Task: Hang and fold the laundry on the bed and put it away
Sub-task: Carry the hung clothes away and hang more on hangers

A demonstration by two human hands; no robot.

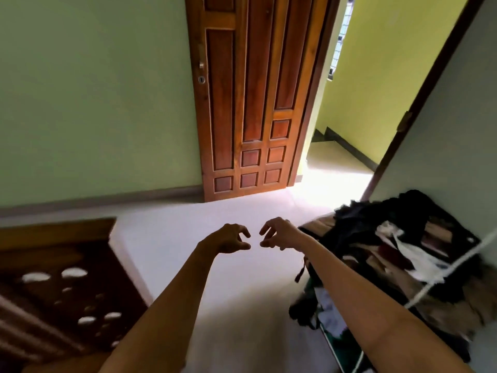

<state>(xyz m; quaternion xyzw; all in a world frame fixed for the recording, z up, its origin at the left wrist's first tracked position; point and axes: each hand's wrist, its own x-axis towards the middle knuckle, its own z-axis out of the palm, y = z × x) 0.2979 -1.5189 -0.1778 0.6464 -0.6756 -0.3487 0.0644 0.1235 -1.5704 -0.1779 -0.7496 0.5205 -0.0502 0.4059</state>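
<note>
Holds left hand (231, 239) and right hand (279, 234) out over the white floor (188, 232), fingers loosely curled, grasping nothing. Shows laundry (382, 238) heaped at right by the wall (443, 130): dark, brown, white, blurred.

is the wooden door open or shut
Open. The wooden door is swung back along the green wall, and the lit hallway shows through beside it.

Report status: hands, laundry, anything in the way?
Left hand and right hand empty, fingers loosely curled, out over the floor. Clothes heap at right, not in hand. White cord runs across the heap.
</note>
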